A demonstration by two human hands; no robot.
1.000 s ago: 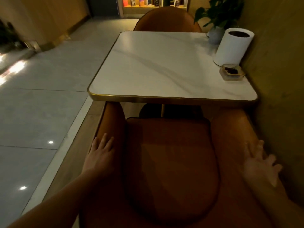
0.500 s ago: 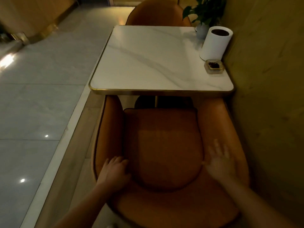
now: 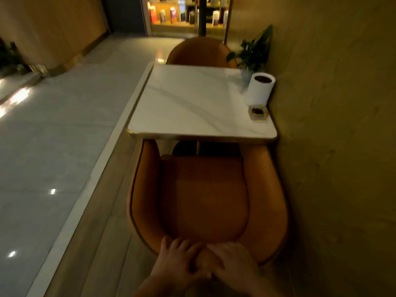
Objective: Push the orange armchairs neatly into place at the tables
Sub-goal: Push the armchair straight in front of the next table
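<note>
Dim warm light fills the room, with a yellowish wall (image 3: 332,125) on the right and pale glossy floor tiles (image 3: 53,136) on the left; the near orange armchair (image 3: 203,200) stands on a wooden floor strip (image 3: 102,211) just beside the wall, facing the table (image 3: 188,103), the front ends of its two arms tucked under the table's gold-rimmed near edge; both hands lie side by side on the top of its backrest, touching each other; the left hand (image 3: 177,260) rests with its fingers spread and laid forward over the rim; the right hand (image 3: 233,262) lies flat with its fingers pointing toward the left hand; neither hand is curled round anything, though both are blurred; the white marble tabletop sits against the wall; along its wall side stand a small glass dish (image 3: 258,112) with something dark in it, a white cylinder (image 3: 260,91) with a dark top just behind the dish, and a potted plant (image 3: 252,52) at the far corner; a second orange armchair (image 3: 199,52) stands at the table's far side, its back rising above the tabletop; beyond it, lit shelves (image 3: 186,13) hold upright books.
</note>
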